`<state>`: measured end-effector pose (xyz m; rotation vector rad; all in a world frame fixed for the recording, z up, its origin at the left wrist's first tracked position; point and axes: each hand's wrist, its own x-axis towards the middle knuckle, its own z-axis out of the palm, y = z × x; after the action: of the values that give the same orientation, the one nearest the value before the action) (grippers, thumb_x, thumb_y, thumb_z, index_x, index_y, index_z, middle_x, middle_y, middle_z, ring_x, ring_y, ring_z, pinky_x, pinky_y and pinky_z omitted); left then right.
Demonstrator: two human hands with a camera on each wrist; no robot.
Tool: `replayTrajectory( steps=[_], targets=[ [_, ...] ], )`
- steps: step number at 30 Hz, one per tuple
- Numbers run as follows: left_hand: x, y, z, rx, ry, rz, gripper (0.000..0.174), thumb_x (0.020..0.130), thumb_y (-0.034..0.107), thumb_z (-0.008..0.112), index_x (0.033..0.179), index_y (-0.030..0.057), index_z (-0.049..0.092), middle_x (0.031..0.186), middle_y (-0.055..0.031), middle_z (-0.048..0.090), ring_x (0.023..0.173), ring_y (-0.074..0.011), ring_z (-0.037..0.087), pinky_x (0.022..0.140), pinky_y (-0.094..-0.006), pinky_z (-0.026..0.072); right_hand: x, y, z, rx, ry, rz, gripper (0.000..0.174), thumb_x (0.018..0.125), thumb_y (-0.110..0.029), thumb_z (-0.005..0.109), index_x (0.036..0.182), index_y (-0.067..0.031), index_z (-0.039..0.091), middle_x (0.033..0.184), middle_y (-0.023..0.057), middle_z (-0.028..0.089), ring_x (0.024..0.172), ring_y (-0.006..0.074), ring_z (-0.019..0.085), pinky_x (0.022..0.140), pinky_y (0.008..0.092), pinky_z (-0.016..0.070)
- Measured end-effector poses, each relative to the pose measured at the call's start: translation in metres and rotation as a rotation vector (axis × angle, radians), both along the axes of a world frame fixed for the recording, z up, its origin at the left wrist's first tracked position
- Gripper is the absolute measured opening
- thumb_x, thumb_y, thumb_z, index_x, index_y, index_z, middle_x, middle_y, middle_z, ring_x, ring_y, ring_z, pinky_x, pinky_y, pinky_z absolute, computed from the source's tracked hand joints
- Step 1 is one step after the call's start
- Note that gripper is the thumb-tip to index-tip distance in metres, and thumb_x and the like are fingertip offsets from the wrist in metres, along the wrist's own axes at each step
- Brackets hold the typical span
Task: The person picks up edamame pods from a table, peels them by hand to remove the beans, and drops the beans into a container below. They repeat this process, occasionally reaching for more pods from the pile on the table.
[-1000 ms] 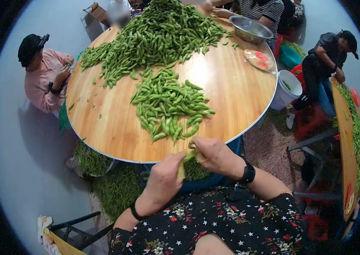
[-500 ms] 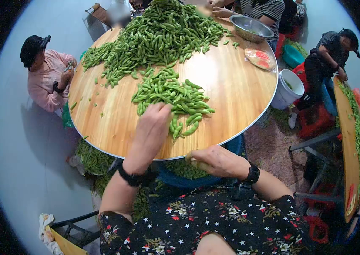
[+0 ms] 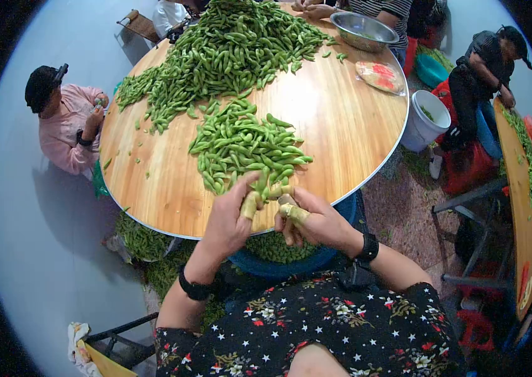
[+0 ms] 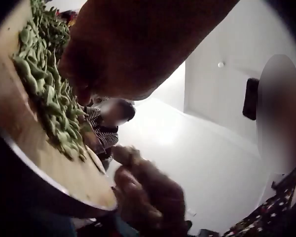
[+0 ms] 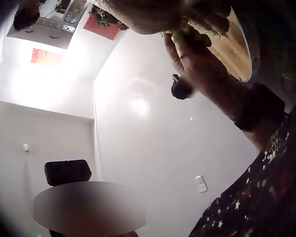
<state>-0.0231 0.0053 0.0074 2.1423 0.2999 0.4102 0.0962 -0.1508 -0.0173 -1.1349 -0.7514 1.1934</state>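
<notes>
Both on one pod (image 3: 273, 190): left grip (image 3: 228, 220) and right grip (image 3: 316, 223) pinch it over the counter (image 3: 341, 132) near edge, just beside pile (image 3: 244, 147); bare wood right, blue basin (image 3: 278, 262) below.

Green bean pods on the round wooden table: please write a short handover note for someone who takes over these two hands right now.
Left hand: pinches one green bean pod above the edge of the round wooden table.
Right hand: pinches the same pod's other end, fingers curled.
Things: small pile of green pods just beyond the hands; large heap of green pods at the far side; blue round basin below the table edge, with green pods in it.
Done: the basin is partly filled.
Left: the held pod, the small pile, the large heap.
</notes>
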Motion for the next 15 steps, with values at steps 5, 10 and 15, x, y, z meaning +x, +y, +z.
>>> replayTrajectory(
  steps=[5,10,15],
  targets=[
    [-0.006,-0.017,-0.002,-0.176,0.023,-0.02,0.042,0.087,0.003,0.051,0.129,0.0027,0.045,0.083,-0.014,0.063,0.072,-0.0232,0.063,0.066,-0.0324,0.0493,-0.002,0.004,0.001,0.014,0.027,0.019,0.022,0.099,-0.022,0.04,0.112,-0.0057,0.045,0.077,0.0049,0.058,0.053,0.0118,0.055,0.045,0.0228,0.0425],
    [-0.006,-0.008,0.002,0.388,-0.275,-0.1,0.038,0.083,-0.002,0.054,0.12,0.0047,0.056,0.107,-0.016,0.062,0.096,-0.0315,0.062,0.08,-0.0359,0.0511,0.0,-0.001,0.004,-0.043,0.175,0.051,0.02,0.099,-0.024,0.042,0.11,-0.0073,0.045,0.074,0.0045,0.058,0.051,0.0111,0.053,0.043,0.0223,0.0412],
    [-0.01,0.0,-0.003,0.383,-0.239,-0.267,0.033,0.082,-0.003,0.054,0.114,0.0054,0.061,0.108,-0.0182,0.062,0.098,-0.0315,0.062,0.082,-0.0356,0.0509,0.007,-0.005,-0.002,0.009,0.467,0.192,0.026,0.098,-0.025,0.045,0.115,-0.0056,0.045,0.076,0.0086,0.06,0.048,0.0114,0.051,0.042,0.0211,0.0405]
  ],
)
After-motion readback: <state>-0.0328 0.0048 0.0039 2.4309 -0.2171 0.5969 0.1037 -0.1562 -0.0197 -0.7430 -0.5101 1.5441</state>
